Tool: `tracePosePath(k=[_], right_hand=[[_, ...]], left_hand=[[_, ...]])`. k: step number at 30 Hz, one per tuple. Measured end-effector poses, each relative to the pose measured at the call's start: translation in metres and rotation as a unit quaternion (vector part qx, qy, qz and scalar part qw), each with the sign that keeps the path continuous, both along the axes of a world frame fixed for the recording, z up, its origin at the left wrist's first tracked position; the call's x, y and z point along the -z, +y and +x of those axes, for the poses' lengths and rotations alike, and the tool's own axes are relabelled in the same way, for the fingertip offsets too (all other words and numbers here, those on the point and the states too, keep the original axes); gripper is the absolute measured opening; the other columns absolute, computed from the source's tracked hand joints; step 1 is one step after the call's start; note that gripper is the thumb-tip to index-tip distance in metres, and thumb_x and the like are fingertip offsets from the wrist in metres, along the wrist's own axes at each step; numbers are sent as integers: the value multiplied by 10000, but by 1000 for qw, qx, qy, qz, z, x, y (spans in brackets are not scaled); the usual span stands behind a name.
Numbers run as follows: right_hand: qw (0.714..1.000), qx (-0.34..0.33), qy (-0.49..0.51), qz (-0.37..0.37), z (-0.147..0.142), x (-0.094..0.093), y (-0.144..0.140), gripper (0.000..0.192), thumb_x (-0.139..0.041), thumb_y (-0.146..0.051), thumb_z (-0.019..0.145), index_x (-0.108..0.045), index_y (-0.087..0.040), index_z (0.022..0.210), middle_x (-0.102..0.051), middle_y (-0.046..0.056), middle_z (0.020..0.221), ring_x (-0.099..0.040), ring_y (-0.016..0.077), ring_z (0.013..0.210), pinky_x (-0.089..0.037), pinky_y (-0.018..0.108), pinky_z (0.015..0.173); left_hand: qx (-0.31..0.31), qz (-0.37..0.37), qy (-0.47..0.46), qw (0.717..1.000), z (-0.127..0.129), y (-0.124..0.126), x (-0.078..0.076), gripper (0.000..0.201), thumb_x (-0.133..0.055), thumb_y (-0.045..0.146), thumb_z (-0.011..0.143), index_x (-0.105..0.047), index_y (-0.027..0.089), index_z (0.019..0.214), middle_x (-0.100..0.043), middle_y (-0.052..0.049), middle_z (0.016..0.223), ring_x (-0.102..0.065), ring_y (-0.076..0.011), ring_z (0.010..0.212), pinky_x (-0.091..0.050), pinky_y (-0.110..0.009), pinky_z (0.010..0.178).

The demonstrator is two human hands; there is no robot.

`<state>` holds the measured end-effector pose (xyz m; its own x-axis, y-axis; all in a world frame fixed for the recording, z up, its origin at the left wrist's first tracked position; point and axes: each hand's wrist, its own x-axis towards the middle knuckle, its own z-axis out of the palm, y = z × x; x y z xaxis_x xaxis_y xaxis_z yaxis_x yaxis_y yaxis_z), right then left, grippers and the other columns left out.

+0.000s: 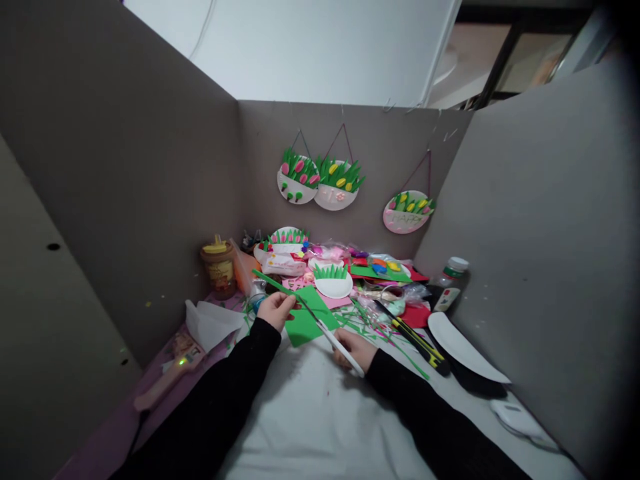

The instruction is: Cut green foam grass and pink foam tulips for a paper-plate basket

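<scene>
My left hand (pixel 276 311) pinches a narrow green paper strip (pixel 270 280) that sticks out toward the upper left. In my right hand (pixel 354 349) is a pair of scissors (pixel 330 337) with white handles, its blades pointing up and left toward the strip near my left fingers. Whether the blades touch the strip I cannot tell. Beneath both hands lies a green sheet (pixel 300 330). Just beyond it sits a white paper plate (pixel 336 287) with a row of green grass-like points along its upper part.
Green scraps (pixel 365 320) litter the table right of the sheet. A yellow-black utility knife (pixel 420 343), a bottle (pixel 451 280) and a white curved piece (pixel 463 347) lie right. At left stand a brown cup (pixel 220 270) and a pink glue gun (pixel 167 383). Decorated plates (pixel 337 197) hang behind.
</scene>
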<state>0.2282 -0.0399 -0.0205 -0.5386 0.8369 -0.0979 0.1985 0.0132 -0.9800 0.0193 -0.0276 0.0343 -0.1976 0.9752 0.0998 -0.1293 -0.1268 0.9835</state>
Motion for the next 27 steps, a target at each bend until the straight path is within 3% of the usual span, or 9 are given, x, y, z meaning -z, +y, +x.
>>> tracePosePath(k=[20, 27], right_hand=[[998, -25, -34, -56, 1, -12, -1, 221, -522, -144, 499, -363, -191, 645, -467, -100, 471, -433, 56, 372, -349, 172, 353], [998, -43, -44, -25, 1, -9, 1, 217, -519, -159, 504, -357, -192, 645, -466, -101, 475, -420, 50, 379, -366, 177, 366]], left_hand=[[7, -14, 24, 1000, -3, 5, 4, 320, -653, 423, 571, -504, 141, 597, -595, -6, 519, -588, -137, 537, -398, -186, 395], [21, -24, 40, 999, -4, 3, 0, 344, -641, 455, 567, -500, 144, 607, -601, -8, 551, -613, -159, 597, -398, -181, 384]])
